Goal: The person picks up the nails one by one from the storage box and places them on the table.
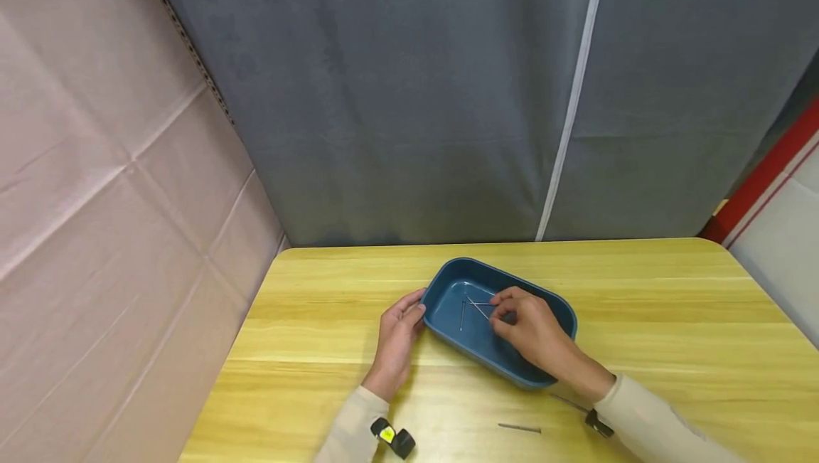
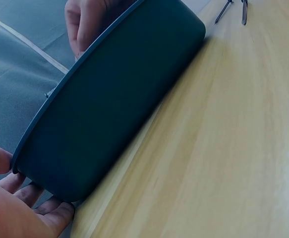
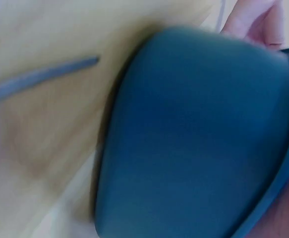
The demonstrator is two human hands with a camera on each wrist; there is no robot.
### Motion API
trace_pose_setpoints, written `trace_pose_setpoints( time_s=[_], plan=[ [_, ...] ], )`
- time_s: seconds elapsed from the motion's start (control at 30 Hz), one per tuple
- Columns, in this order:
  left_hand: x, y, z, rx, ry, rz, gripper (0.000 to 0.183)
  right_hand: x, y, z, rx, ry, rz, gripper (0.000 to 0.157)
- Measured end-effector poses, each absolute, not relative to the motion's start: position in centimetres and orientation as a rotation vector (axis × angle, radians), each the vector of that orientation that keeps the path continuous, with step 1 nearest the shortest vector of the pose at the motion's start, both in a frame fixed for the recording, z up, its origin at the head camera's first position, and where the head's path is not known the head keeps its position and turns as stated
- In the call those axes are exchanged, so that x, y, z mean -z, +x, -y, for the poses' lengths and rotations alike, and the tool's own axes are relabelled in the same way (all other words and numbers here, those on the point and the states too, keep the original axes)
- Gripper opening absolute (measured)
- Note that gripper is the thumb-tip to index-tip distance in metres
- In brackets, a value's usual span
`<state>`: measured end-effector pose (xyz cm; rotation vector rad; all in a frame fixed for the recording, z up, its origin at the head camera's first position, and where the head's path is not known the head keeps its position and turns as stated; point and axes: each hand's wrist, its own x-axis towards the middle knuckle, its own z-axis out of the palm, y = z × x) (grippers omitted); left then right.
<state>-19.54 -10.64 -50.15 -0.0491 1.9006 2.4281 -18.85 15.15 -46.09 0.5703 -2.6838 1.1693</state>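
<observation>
Right hand (image 1: 534,331) reaches into the blue tray (image 1: 448,285), fingertips pinching a nail (image 1: 480,306); left hand (image 1: 398,331), fingers relaxed, steadies the tray's left end.

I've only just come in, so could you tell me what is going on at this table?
A person is working at a blue tray on a wooden table. The left hand rests against the tray's left end, steadying it. The right hand reaches over the rim into the tray, its fingertips pinched at one of the thin nails lying inside. Another nail lies loose on the table near the right sleeve, in front of the tray.
</observation>
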Motion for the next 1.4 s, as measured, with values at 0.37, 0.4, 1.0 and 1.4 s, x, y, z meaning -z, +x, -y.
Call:
trace_pose_setpoints(
  time_s=[0.37,0.4,1.0,1.4],
  plan=[
    [50.2,-19.5,10.7,-2.428,-0.042,-1.898,0.042,45.6,-15.9,-13.8,-1.356,0.589,2.526,0.021],
    [50.2,-19.5,10.7,-2.427,-0.041,-1.899,0.042,45.6,-15.7,-13.7,-1.35,0.6,2.505,0.023],
    [50.1,-19.2,10.7,-2.413,-0.047,-1.911,0.041,46.8,-13.2,-12.8,-1.068,0.774,2.285,0.033],
    [50.1,-19.4,10.6,-2.412,-0.065,-1.927,0.041,46.6,-11.2,-12.3,-1.449,0.775,2.334,0.034]
  ],
)
